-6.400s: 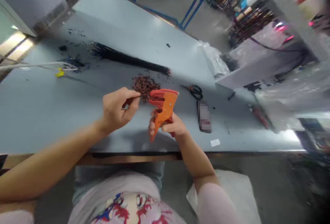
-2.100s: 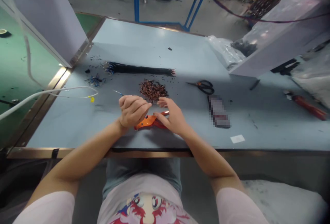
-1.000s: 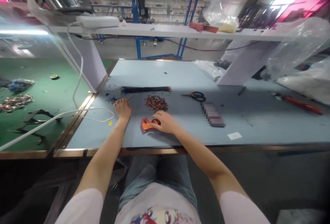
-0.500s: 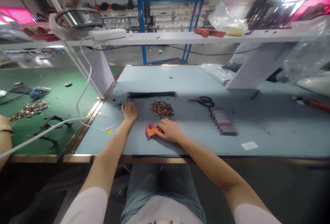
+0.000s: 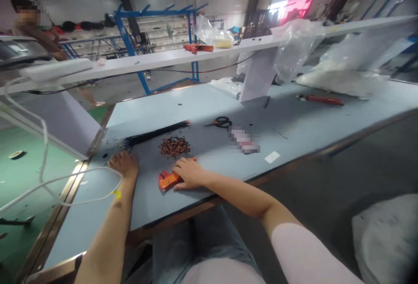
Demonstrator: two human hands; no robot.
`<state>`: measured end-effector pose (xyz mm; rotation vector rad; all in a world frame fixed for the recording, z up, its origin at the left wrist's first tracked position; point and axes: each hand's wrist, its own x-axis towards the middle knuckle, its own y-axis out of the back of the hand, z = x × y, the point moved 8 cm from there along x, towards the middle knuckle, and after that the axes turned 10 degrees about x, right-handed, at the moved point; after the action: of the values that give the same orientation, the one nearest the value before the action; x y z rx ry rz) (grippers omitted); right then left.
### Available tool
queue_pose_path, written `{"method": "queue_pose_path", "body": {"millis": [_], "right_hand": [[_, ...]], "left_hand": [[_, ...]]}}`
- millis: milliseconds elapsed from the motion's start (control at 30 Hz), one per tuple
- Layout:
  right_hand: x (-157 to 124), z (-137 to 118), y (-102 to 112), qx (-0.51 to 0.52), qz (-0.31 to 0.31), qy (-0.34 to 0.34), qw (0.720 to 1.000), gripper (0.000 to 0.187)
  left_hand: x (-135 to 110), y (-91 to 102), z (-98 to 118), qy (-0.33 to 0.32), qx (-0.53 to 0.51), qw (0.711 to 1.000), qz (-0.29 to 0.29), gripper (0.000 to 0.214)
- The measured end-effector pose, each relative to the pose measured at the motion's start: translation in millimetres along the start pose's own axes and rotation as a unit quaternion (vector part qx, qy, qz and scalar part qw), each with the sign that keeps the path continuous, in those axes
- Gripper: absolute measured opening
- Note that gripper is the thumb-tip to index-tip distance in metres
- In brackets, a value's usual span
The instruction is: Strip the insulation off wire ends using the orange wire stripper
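My right hand (image 5: 190, 173) lies over an orange wire stripper (image 5: 168, 180) on the pale blue workbench (image 5: 209, 109), its fingers resting on the tool without a visible grip. My left hand (image 5: 123, 165) rests flat on the bench near its left edge, holding nothing. Just beyond the stripper sits a loose heap of small copper-brown wire bits (image 5: 174, 147). Past that lies a long bundle of black wires (image 5: 155, 134). Black-handled scissors (image 5: 222, 122) lie to the right, beside a blurred flat object (image 5: 243, 139).
A white cable (image 5: 62, 197) runs along the bench's left edge above a green floor. A red-handled tool (image 5: 321, 99) and plastic bags (image 5: 342, 81) lie at the right. A white shelf (image 5: 146, 64) crosses behind the bench, and a person (image 5: 28, 20) stands far back left.
The view has swung, tilting the bench. Earlier my right hand held the stripper up; now the tool lies on the bench under that hand. My left hand has moved left, away from the heap.
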<state>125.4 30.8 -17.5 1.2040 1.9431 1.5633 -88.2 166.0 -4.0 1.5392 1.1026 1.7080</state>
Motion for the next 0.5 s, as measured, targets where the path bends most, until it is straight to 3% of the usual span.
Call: {"method": "queue_pose_path", "body": {"millis": [167, 267, 333, 400, 500], "right_hand": [[4.3, 12.2, 0.0, -0.005, 0.007, -0.052, 0.999, 0.048], [2.9, 21.5, 16.6, 0.018, 0.041, -0.05, 0.998, 0.047], [-2.2, 31.8, 34.5, 0.079, 0.096, -0.058, 0.99, 0.046], [-10.7, 48.2, 52.1, 0.177, 0.173, -0.093, 0.964, 0.044], [-23.9, 76.9, 61.4, 0.348, 0.256, -0.178, 0.884, 0.04]], "left_hand": [[-1.7, 8.3, 4.1, -0.056, -0.084, 0.995, 0.025, 0.03], [-3.8, 12.1, 7.7, -0.089, -0.132, 0.987, 0.029, 0.023], [-7.6, 14.2, 8.5, -0.078, -0.151, 0.985, 0.034, 0.02], [-14.7, 15.7, 12.0, -0.055, -0.178, 0.982, 0.028, 0.016], [-29.2, 13.6, 28.4, -0.021, -0.271, 0.962, -0.036, 0.016]]}}
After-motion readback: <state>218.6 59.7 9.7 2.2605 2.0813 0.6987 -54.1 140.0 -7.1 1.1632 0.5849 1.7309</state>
